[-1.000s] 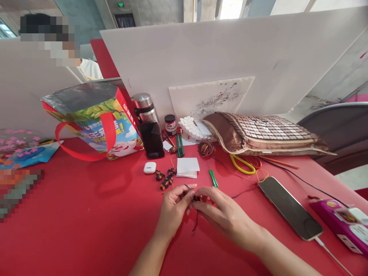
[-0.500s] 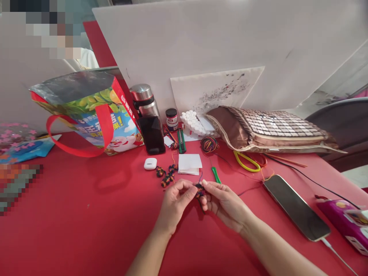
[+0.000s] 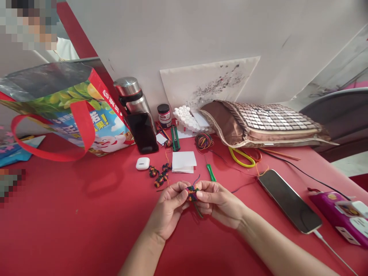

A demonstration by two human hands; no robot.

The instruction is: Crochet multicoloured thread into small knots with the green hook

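Near the middle of the red table (image 3: 71, 230), seen from the head camera, both hands meet over a small knotted cord piece (image 3: 192, 193) of many colours. The left hand (image 3: 169, 205) pinches it narrowly from the left with thumb and forefinger, and the right hand (image 3: 220, 201) pinches it from the right; the piece hangs just above the surface, between the fingertips. Thin loose strands run from it toward the near side and to the right.

A risk, as I judge it: the piece is small and the grip is only by fingertips, so a strand may slip out and the knot may loosen. The trailing strands could also catch on the green-handled tool (image 3: 211, 174) lying just beyond the hands.

Farther on the table lie other knotted pieces (image 3: 158, 176), a white earbud case (image 3: 142, 163), white folded paper (image 3: 184, 161), a coil of coloured cord (image 3: 204, 140), yellow scissors (image 3: 241, 158), a steel flask (image 3: 132, 96) and a printed shopping bag (image 3: 66, 111). To the right lies a phone (image 3: 289, 201) on a cable. White partition boards (image 3: 201, 38) close the far side.
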